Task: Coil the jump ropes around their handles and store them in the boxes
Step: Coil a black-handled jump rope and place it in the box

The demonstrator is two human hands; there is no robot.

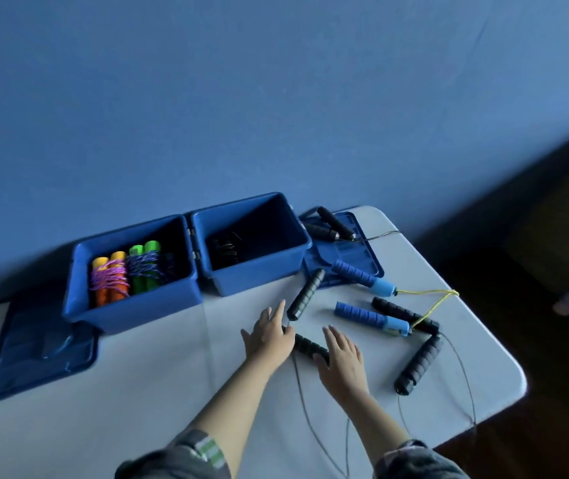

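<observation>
A black foam jump-rope handle [309, 345] lies flat on the white table between my two hands. My left hand [269, 335] rests by its left end, fingers spread toward a second black handle [305, 294]. My right hand [341, 357] covers the near handle's right end, fingers apart. A thin grey rope [302, 402] trails from it toward me. Two blue handles [366, 316] joined by a yellow rope [431, 299] lie to the right. The left blue box [79, 299] holds coiled orange and green ropes [124, 274]. The right blue box [262, 288] holds a dark coiled rope.
Two more black handles [417, 361] lie near the table's right edge, and another pair [331, 224] sits on a blue lid [348, 254] behind. A second lid [34, 354] lies at the left. A blue wall stands behind the boxes.
</observation>
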